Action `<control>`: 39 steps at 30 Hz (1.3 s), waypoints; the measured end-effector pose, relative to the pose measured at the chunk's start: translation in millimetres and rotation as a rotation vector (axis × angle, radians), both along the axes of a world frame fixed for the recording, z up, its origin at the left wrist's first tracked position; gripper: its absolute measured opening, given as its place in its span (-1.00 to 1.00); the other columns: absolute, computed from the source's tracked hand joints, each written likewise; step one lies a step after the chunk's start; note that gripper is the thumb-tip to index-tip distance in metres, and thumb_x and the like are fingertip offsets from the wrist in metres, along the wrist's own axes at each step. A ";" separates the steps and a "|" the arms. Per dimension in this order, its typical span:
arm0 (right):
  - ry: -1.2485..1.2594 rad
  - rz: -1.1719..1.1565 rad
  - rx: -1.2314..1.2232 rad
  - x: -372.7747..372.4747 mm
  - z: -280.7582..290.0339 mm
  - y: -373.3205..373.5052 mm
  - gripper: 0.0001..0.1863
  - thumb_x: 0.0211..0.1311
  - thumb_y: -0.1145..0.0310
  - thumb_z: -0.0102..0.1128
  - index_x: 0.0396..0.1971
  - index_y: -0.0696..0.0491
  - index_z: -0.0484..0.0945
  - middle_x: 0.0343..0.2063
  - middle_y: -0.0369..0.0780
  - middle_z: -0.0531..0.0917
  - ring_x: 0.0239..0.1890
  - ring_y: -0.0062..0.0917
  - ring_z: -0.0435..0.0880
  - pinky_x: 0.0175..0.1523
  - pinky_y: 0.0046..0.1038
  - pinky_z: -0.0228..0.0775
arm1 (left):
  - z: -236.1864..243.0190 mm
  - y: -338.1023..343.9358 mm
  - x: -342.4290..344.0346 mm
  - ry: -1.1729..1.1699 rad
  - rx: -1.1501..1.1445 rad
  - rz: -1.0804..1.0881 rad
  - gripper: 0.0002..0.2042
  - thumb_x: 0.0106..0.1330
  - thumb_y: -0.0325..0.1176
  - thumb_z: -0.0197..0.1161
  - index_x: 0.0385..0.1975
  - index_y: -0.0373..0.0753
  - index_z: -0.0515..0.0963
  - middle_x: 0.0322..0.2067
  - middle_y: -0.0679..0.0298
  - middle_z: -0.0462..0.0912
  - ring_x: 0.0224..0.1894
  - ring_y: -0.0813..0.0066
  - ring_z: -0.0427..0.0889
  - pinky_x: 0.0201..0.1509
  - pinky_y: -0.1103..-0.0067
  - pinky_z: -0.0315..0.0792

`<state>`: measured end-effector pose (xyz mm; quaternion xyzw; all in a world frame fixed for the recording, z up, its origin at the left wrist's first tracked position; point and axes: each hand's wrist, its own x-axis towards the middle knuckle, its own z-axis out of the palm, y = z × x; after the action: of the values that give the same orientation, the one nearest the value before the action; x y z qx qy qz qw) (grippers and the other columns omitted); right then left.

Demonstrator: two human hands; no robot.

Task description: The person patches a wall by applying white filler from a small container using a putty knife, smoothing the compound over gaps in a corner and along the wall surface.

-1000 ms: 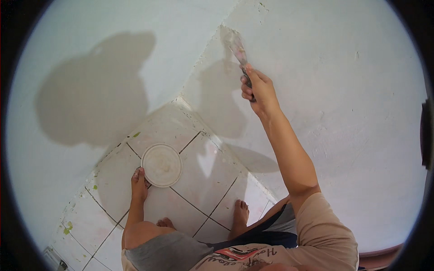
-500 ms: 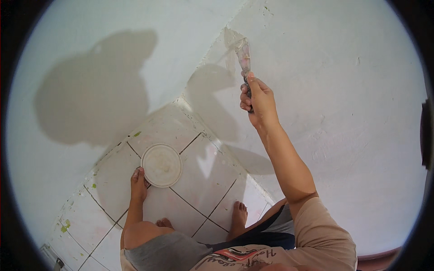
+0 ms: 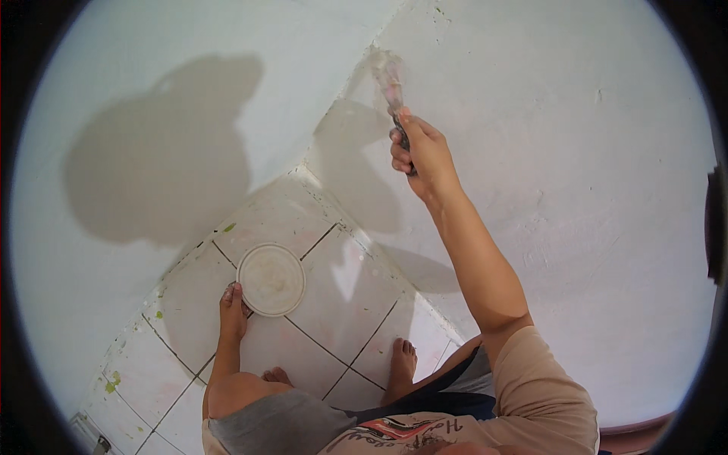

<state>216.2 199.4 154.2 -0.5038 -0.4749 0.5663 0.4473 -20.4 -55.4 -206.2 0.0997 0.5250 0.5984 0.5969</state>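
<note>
My right hand is closed round the dark handle of a putty knife. Its blade, slightly smeared by motion, lies against the right-hand white wall close to the corner where two walls meet. Damp-looking filler shows round the blade tip. Lower left, my left hand grips the edge of a round whitish lid, thumb on top and fingers underneath. A thin pale residue covers the lid's flat face. It is held above the tiled floor.
White floor tiles with dark joints carry green and pale paint specks. The left wall bears a large shadow. My bare feet stand on the tiles. A dark object sits at the right rim, and a reddish curved edge at lower right.
My right hand and the putty knife have shifted a little left and up along the wall, toward the corner. My left hand and the lid have stayed nearly still.
</note>
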 end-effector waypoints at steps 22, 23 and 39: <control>0.070 -0.077 0.005 6.2 -8.2 -22.7 -0.70 0.46 0.14 0.12 -0.34 0.09 0.46 -0.56 -0.34 0.41 -0.70 -0.72 0.21 -0.62 -0.57 0.01 | -5.6 -1.9 -1.5 -0.001 0.009 0.023 -0.76 0.50 -0.10 0.14 -0.22 -0.14 0.52 -0.55 0.55 0.39 -0.58 0.77 0.24 -0.55 0.70 0.12; 0.070 -0.079 0.004 4.1 -4.6 -23.3 -0.70 0.46 0.14 0.12 -0.34 0.09 0.46 -0.56 -0.34 0.41 -0.70 -0.72 0.21 -0.62 -0.57 0.01 | -5.9 -2.4 -1.8 -0.002 0.008 0.021 -0.76 0.50 -0.10 0.14 -0.22 -0.14 0.52 -0.55 0.55 0.39 -0.58 0.77 0.24 -0.55 0.70 0.12; -1.334 -0.225 1.197 33.9 72.7 -17.0 -0.69 0.37 0.27 0.15 0.03 0.03 0.61 -0.42 -0.14 0.58 -0.45 -0.22 0.63 -0.37 -0.23 0.47 | 5.6 0.1 1.7 -0.028 0.014 0.039 -0.76 0.51 -0.11 0.11 -0.18 -0.17 0.50 -0.51 0.53 0.45 -0.55 0.78 0.32 -0.51 0.72 0.21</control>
<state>250.1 182.4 226.9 -0.4540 -0.7987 -0.2328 0.3190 -18.7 -55.3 -200.6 0.0851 0.5141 0.6149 0.5919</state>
